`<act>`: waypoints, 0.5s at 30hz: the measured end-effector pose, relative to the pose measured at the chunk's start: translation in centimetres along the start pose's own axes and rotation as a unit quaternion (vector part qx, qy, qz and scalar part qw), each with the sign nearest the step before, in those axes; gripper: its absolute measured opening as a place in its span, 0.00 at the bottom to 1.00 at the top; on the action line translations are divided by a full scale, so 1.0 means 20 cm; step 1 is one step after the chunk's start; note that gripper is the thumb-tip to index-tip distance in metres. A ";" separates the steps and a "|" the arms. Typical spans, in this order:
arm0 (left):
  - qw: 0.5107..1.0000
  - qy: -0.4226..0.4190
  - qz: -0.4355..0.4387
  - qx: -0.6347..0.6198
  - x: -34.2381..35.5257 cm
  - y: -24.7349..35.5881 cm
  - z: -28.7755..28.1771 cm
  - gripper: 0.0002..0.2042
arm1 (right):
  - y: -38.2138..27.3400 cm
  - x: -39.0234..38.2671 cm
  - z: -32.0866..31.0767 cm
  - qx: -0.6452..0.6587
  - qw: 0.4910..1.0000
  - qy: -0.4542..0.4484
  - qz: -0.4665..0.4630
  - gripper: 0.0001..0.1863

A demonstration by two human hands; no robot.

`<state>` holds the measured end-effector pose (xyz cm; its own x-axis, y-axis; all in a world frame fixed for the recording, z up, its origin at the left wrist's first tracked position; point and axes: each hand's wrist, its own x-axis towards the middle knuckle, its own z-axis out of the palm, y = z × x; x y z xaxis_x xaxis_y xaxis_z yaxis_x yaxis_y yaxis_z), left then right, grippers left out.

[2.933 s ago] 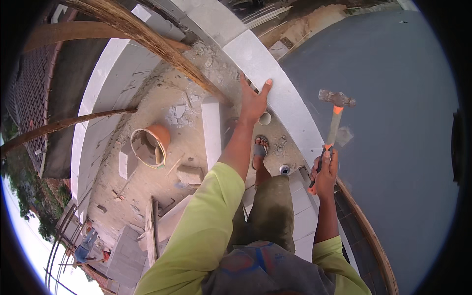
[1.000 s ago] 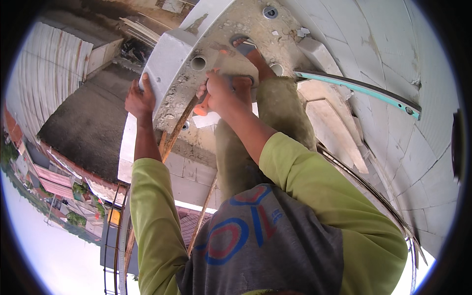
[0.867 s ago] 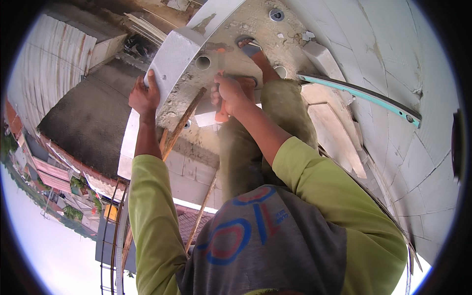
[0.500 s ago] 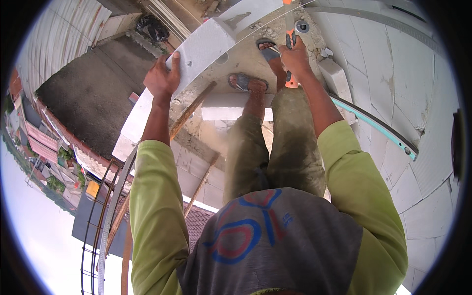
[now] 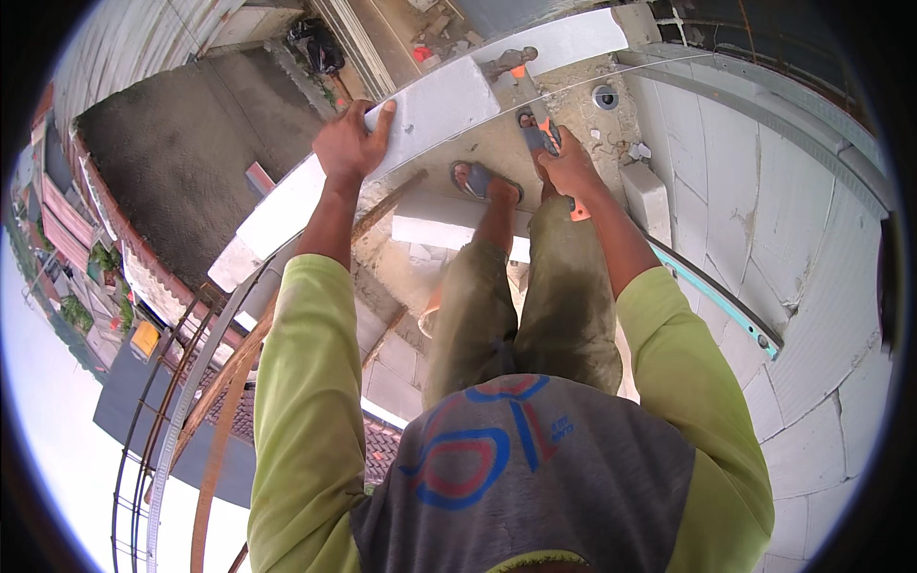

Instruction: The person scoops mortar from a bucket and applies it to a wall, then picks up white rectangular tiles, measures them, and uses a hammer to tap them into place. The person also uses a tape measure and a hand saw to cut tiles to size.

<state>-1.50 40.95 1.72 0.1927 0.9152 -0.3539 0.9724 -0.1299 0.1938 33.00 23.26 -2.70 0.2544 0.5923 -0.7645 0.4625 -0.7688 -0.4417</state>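
My left hand (image 5: 351,143) grips the far edge of a white lightweight concrete block (image 5: 439,107), its thumb lying on the top face and its fingers over the edge. The block sits in a curving row of white blocks. In my right hand (image 5: 573,164) is a hammer (image 5: 528,91) with an orange and black grip, closed around the lower handle. The hammer's metal head is at the block's right end, above a neighbouring white block (image 5: 578,43). Whether the head touches either block I cannot tell. A thin string (image 5: 583,81) runs across near the hammer.
A blue-green spirit level (image 5: 716,304) leans by the white block wall (image 5: 745,191) on my right. A loose block (image 5: 646,199) and a round roll (image 5: 605,96) lie by my feet. Wooden poles (image 5: 224,449) and steel bars stand at left, beside a drop toward rooftops.
The hammer has swung left and toward the block's end, its head coming into view. My left hand appears further right in the picture, still on the block. The whole view has shifted.
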 end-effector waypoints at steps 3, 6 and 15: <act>1.000 -0.001 0.001 -0.024 -0.01 -0.01 -0.01 0.34 | -0.04 -0.20 -0.11 0.063 0.995 -0.006 0.071 0.24; 0.997 -0.039 -0.011 -0.066 -0.03 -0.04 -0.07 0.34 | -0.09 -0.54 -0.30 0.011 0.986 0.029 0.163 0.22; 0.993 0.009 -0.117 0.014 -0.25 -0.62 -0.08 0.39 | -0.33 -0.79 -0.56 -0.193 0.925 0.010 -0.327 0.15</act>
<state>-14.74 38.66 2.53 -0.0419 0.9279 -0.3705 0.9936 0.0776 0.0819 35.42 21.62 17.49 -0.1736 0.9072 -0.3832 0.7911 -0.1033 -0.6029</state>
